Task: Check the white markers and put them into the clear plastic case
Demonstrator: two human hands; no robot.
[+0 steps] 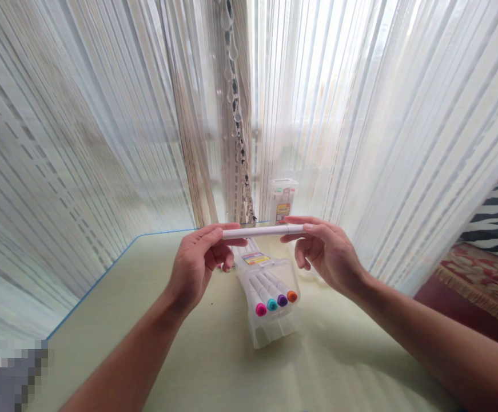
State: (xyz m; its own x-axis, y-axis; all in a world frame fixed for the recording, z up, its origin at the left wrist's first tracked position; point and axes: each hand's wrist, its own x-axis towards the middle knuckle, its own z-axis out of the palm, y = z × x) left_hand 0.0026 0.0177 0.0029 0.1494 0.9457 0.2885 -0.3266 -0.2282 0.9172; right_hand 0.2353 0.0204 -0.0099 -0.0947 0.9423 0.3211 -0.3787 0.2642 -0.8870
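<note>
A white marker (255, 232) is held level between my two hands, above the table. My left hand (199, 257) pinches its left end between thumb and fingers. At the other end, my right hand (328, 249) pinches it the same way, close to a seam in the barrel. Below and behind the marker lies a clear plastic marker case (274, 335) with a yellow label. Inside it are several white markers (266, 283), their end caps pink, turquoise, purple and orange. The marker's two tips are covered by my fingers.
A second clear marker case (283, 200) stands upright at the table's far edge. The pale table (214, 355) has a blue edge. Striped string curtains (103, 114) and a bead strand (235, 103) hang behind it. Patterned fabric (484, 274) is at the right.
</note>
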